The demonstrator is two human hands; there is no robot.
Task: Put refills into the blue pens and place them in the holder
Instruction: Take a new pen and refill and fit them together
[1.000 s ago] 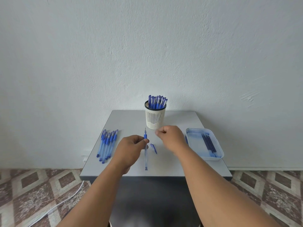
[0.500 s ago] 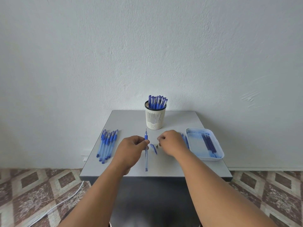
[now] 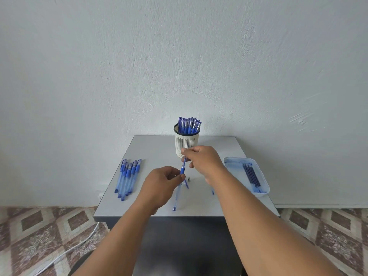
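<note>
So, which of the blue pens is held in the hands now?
The pen at the table's middle: left hand and right hand pinch it; the others lie at left or stand in the holder.

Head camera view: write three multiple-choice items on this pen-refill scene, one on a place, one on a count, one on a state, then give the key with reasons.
1. Where does the pale blue plastic tray of dark refills sit?
A. at the table's right edge
B. at the table's left edge
C. behind the holder

2. How many translucent blue pens lie in the group on the left of the grey table?
A. two
B. five
C. nine

3. What is the state of the white slotted pen holder?
A. tipped over
B. upright and empty
C. upright with capped pens in it

Key: 1 A, the tray lies right of the right hand. 2 B, five barrels lie side by side. 3 C, blue caps stick out above its dark rim while both hands, the left hand lower, grip another pen in front.
</note>
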